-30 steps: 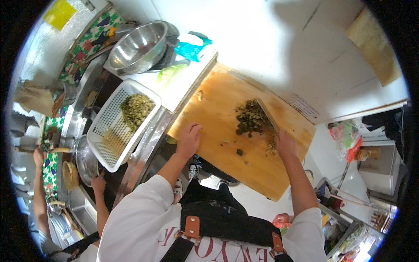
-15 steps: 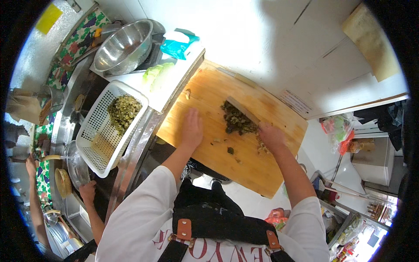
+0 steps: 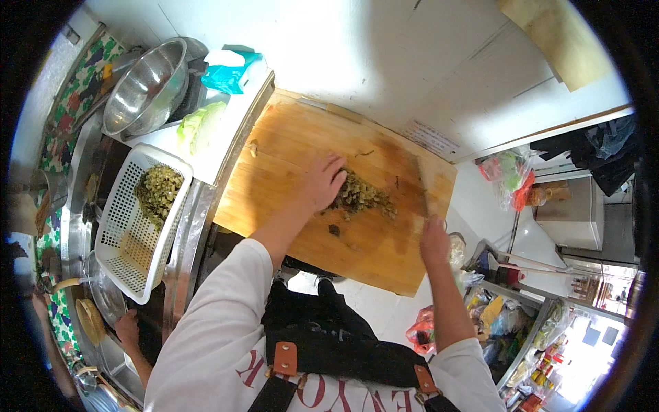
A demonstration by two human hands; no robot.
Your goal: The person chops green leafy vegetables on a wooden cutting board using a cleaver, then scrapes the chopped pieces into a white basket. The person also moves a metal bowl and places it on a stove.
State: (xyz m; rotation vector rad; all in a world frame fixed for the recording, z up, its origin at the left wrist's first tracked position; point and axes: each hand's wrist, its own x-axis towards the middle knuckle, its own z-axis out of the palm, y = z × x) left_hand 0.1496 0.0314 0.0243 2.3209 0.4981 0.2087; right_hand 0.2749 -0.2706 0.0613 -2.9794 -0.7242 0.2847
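A heap of chopped dark-green pickled vegetable (image 3: 364, 196) lies on the wooden cutting board (image 3: 274, 185) in front of me. My left hand (image 3: 324, 182) rests at the heap's left side, fingers stretched out and touching it. In my right hand (image 3: 434, 240), near the board's right edge, is the handle of a kitchen knife (image 3: 423, 189). Its blade points away from me and stands apart from the heap, to its right. A few small scraps, among them a dark piece (image 3: 334, 230), lie on the near side of the heap.
To the left, a white plastic basket (image 3: 123, 264) holds more chopped greens (image 3: 159, 196). Beyond it are a steel bowl (image 3: 146, 89), a cabbage piece (image 3: 199, 127) and a blue tissue pack (image 3: 232, 72). Another person's hand (image 3: 127, 329) is at the lower left. A wall (image 3: 329, 48) stands behind the board.
My left hand has moved from bare board to the heap's left side. The knife in my right hand has moved off the heap toward the board's right edge. The whole view has shifted.
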